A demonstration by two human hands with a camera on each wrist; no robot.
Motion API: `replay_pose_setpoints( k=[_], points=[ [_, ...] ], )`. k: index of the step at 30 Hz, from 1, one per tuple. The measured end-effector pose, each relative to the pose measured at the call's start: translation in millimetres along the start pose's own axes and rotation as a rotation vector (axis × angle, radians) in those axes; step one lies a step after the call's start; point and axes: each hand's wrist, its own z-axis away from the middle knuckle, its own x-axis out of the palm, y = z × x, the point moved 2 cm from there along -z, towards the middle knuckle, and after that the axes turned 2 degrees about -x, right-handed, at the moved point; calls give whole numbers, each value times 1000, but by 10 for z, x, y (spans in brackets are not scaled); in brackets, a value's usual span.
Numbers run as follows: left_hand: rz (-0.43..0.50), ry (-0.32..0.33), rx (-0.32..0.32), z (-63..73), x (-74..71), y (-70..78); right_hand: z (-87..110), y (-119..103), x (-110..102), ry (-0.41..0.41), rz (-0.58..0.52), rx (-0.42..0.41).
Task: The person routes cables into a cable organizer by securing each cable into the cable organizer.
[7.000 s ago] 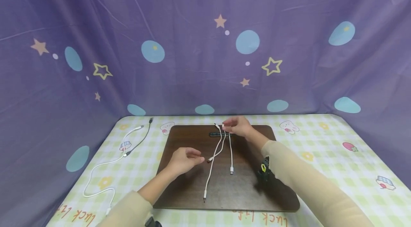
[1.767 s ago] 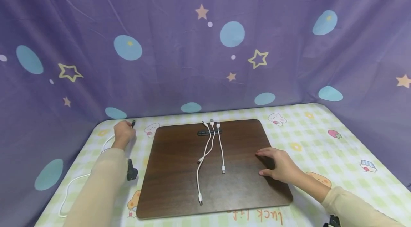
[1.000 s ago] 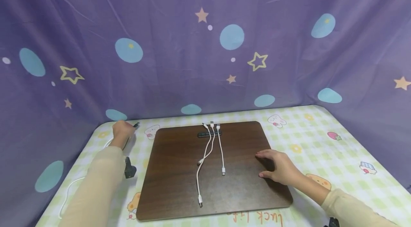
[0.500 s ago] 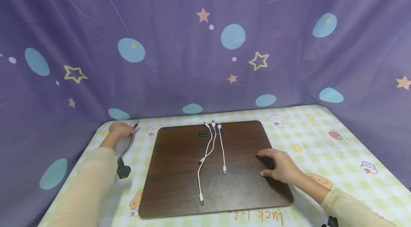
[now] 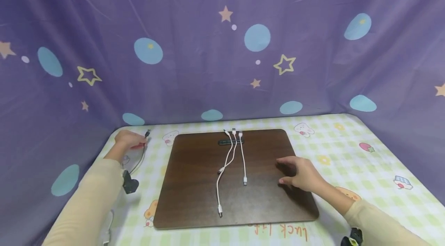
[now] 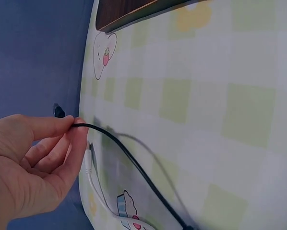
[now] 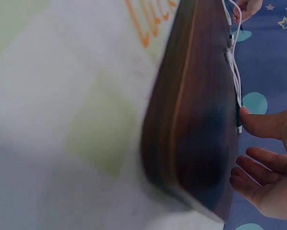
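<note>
At the table's far left, my left hand [image 5: 128, 138] pinches a thin black USB cable [image 6: 129, 155] between thumb and fingertips, just behind its plug [image 6: 58, 110]. The rest of that cable arches down toward the wrist, casting a shadow on the cloth. My right hand [image 5: 301, 173] hovers at the right side of the brown wooden board [image 5: 194, 184], thumb and fingers apart, holding nothing. On the board lie white charging cables: a short straight one [image 5: 245, 163] and two crossing ones, including a longer cable [image 5: 218, 195]. Their upper plugs line up over a dark strip [image 5: 225, 142].
Another white cable [image 6: 91, 175] lies on the checked tablecloth [image 5: 347, 168] under the left hand; a white plug [image 5: 106, 236] shows by the left sleeve. A purple patterned curtain [image 5: 194, 83] closes off the back and sides.
Seven seconds ago both hands were over the board, the right at the white plugs. The left has since gone to the black cable and lifted its plug end; the right moved to the board's right side.
</note>
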Motion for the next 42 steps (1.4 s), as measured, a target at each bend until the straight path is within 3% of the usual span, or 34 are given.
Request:
replay_pose_setpoints(
  k=[10, 21, 34, 38, 42],
  points=[
    [87, -37, 5, 151, 13, 33, -227, -198, 85, -33, -107, -28],
    [91, -80, 28, 250, 55, 92, -529, -532, 285, -36, -208, -11],
    [170, -131, 64, 388, 81, 138, -969, -1071, 504, -71, -396, -127],
    [143, -118, 55, 390, 82, 142, -1067, -1178, 589, -108, -451, -121],
    [133, -116, 53, 411, 68, 148, -1157, -1276, 685, -158, -530, -60]
  ],
)
